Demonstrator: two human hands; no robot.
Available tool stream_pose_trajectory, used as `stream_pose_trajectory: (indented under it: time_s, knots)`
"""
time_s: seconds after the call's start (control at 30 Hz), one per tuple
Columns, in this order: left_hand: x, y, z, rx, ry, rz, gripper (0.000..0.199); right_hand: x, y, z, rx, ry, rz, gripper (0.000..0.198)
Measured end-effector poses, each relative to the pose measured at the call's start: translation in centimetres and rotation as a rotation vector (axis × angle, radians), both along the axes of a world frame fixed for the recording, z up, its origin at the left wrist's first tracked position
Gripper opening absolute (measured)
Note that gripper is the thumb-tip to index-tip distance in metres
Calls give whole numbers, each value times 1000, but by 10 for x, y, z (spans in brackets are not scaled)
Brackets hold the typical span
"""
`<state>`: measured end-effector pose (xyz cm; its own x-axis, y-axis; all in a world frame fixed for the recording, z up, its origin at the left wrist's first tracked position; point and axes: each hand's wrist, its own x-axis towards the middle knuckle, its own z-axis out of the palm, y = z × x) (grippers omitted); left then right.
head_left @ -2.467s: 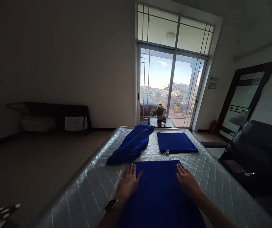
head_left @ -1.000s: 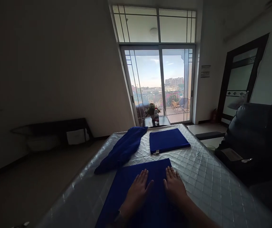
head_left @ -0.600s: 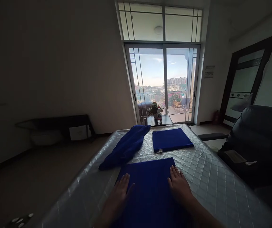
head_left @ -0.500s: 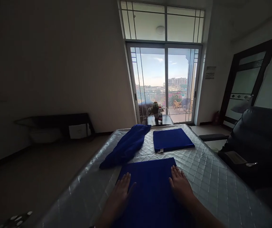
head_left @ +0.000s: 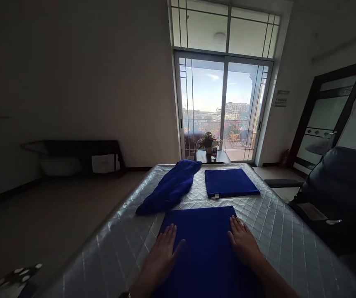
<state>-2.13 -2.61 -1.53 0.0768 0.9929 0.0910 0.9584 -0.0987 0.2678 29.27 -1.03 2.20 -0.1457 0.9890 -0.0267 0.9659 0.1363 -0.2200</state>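
Note:
A flat blue cloth (head_left: 205, 248) lies spread before me on the quilted silver surface, its near end running out of view. My left hand (head_left: 163, 250) rests flat along its left edge, fingers stretched forward and thumb spread. Over the right edge lies my right hand (head_left: 243, 238), also flat with its fingers out. Neither hand grips anything. Beyond, to the right, is a neatly folded blue cloth (head_left: 231, 182) with a white tag (head_left: 216, 196) at its near edge. To the left of that, a crumpled blue cloth (head_left: 171, 186) stretches diagonally.
The silver quilted cover (head_left: 289, 244) spans a wide bed-like surface. A dark armchair (head_left: 336, 186) stands at its right. Past the far edge, a small table (head_left: 201, 156) holds a potted plant (head_left: 208, 142) and a bottle (head_left: 214, 150). A black-and-white spotted item (head_left: 18, 277) shows at lower left.
The whole view has shifted slightly, so the scene sits a little further right. Both hands remain flat on the edges of the near blue cloth.

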Motion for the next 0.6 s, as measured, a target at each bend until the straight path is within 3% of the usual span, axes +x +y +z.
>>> stream_pose_trajectory:
  time_s: [0.33,0.6]
  knots:
    - [4,-8,15,-5,37,-19,84,-10,3,2,-20,-133,-29,66]
    - [0,-4,6,47,0,-23,79,-20,43,16,54,-57,32,66]
